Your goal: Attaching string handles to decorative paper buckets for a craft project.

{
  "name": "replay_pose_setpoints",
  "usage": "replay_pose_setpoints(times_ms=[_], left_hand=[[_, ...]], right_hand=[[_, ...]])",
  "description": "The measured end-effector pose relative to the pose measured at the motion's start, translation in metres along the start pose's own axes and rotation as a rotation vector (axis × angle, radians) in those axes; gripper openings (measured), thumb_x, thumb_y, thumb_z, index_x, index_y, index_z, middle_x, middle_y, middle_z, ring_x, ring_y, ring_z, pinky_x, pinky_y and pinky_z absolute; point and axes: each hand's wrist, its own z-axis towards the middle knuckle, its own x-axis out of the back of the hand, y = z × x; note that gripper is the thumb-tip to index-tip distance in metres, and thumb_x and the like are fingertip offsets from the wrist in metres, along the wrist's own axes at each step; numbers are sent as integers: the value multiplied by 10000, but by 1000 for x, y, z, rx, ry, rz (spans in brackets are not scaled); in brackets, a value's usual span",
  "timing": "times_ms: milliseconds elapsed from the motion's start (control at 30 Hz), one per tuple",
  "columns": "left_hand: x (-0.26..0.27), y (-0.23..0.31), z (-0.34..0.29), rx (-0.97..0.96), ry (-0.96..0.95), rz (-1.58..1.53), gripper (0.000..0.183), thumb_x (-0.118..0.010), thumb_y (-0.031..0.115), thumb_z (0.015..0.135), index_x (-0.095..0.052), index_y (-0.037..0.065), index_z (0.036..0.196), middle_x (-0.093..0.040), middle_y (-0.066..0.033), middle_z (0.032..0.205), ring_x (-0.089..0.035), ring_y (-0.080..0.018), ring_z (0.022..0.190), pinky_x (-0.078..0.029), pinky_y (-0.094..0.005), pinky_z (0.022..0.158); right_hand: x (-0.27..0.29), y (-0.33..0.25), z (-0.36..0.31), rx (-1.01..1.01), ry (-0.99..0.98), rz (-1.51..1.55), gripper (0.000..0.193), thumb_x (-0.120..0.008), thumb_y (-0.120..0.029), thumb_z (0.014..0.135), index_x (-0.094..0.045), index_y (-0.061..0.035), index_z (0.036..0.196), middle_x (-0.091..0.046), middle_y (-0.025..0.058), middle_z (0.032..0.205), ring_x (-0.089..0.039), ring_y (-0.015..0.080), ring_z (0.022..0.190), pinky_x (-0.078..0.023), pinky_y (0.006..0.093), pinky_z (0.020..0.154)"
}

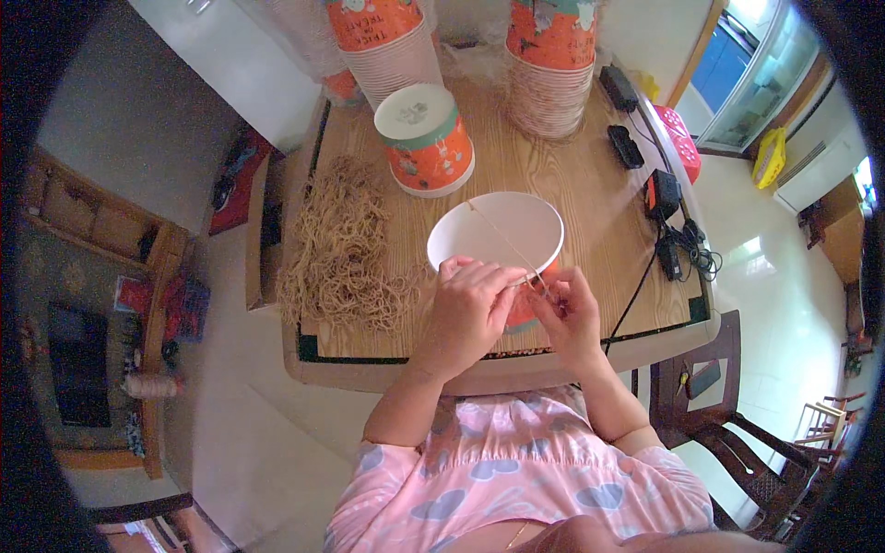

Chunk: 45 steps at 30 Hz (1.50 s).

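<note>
A paper bucket (493, 224), white inside and orange outside, stands at the table's near side with its mouth toward me. A thin strand of twine (503, 237) runs from its far rim across the mouth to the near rim. There, my left hand (470, 300) is closed at the rim, its fingertips pinching the twine. Close beside it on the right, my right hand (572, 313) pinches the twine's loop or end just outside the rim; the fingertips partly hide it. A tangled heap of tan twine (341, 249) lies left of the bucket.
An upside-down orange bucket (426, 143) stands behind. Tall stacks of nested buckets (550, 78) (392, 55) rise at the table's far side. Black adapters and cables (678, 249) lie along the right edge. A dark wooden chair (710, 405) stands right of the table.
</note>
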Motion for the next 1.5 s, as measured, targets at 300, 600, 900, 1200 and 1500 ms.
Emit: replay_pose_setpoints(times_ms=[300,600,900,1200,1500], left_hand=[[0,6,-4,39,-37,-2,185,-597,89,762,-607,77,946,-611,-81,775,-584,-245,783,-371,-387,861],[-3,9,-6,102,88,-69,223,-587,74,778,-595,97,999,-623,-78,789,-583,-259,784,-394,-383,857],[4,6,-4,139,-30,-66,122,-621,117,753,-625,51,855,-621,-92,796,-569,-285,756,-414,-381,822],[2,10,-6,29,-58,145,135,-628,126,711,-604,51,820,-592,-82,739,-572,-254,744,-397,-397,865],[-4,-7,-8,5,12,114,123,-636,104,693,-614,55,804,-599,-74,733,-567,-238,730,-406,-377,834]], right_hand=[[-1,-14,1,124,33,-93,104,-624,6,781,-547,-28,841,-435,-73,618,-332,-5,530,-250,155,456],[-4,-16,1,215,63,-187,72,-630,1,776,-575,-20,816,-417,-82,597,-321,0,514,-238,162,443],[0,-6,-2,15,-49,-59,70,-625,-1,789,-577,-13,839,-424,-79,624,-320,-1,540,-244,158,464],[1,-20,-4,-13,-82,-155,55,-619,-12,790,-570,-34,801,-355,-87,577,-289,7,511,-229,171,444],[8,-23,-7,-15,-123,-199,64,-614,-37,803,-560,-32,769,-339,-83,556,-285,9,500,-221,185,430]])
